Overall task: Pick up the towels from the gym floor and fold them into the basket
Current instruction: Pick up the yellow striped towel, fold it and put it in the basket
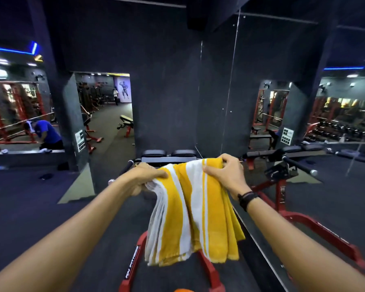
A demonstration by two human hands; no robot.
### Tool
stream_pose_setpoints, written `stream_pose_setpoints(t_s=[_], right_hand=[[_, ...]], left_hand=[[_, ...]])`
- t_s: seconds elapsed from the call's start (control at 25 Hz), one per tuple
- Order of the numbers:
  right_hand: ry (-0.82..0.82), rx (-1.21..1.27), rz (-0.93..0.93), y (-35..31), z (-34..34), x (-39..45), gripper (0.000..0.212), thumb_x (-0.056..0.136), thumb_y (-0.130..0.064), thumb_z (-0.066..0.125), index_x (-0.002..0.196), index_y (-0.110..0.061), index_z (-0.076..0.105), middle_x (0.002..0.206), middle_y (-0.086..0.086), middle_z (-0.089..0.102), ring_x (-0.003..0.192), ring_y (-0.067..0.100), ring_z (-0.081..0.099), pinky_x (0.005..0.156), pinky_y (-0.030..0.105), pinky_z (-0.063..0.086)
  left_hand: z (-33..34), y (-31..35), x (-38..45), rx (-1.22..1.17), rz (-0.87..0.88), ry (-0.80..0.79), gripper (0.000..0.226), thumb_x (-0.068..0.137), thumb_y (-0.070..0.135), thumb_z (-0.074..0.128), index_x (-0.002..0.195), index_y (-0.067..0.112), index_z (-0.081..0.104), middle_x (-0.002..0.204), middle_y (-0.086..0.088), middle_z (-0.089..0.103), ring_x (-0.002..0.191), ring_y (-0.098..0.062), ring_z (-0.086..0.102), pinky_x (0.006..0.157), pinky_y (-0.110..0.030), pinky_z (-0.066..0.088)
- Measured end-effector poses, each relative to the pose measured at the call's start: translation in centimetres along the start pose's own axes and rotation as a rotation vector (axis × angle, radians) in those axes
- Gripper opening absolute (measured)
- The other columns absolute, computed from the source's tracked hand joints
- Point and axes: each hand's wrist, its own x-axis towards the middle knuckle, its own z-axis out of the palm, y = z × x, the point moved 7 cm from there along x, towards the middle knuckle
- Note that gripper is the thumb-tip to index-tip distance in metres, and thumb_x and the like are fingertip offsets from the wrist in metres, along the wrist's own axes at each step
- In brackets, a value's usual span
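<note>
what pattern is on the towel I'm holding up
Yellow and white stripes on the towel, running lengthwise down the hanging cloth; clearest in the head view.

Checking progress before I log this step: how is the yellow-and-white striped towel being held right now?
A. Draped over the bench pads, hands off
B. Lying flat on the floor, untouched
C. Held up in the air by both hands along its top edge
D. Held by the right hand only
C: the left hand and the right hand each grip the top edge of the towel, which hangs folded in the air above the red machine frame.
</note>
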Motion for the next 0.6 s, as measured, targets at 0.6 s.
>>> stream_pose_setpoints(t_s=[0.6], right_hand=[[-0.305,0.228,-0.276,-5.9,4.0,-8.0,0.015,0.075,-0.023,0.075,0.09,-0.018,0.074,0.091,-0.007,0.073,0.085,0.006,0.068,0.083,0.034,0.056]], left_hand=[[3.0,-0.1,-1.0,-0.041,0.077,-0.288,0.041,0.071,0.032,0.079,0.101,0.007,0.065,0.094,-0.012,0.072,0.082,-0.024,0.069,0.075,-0.038,0.057]])
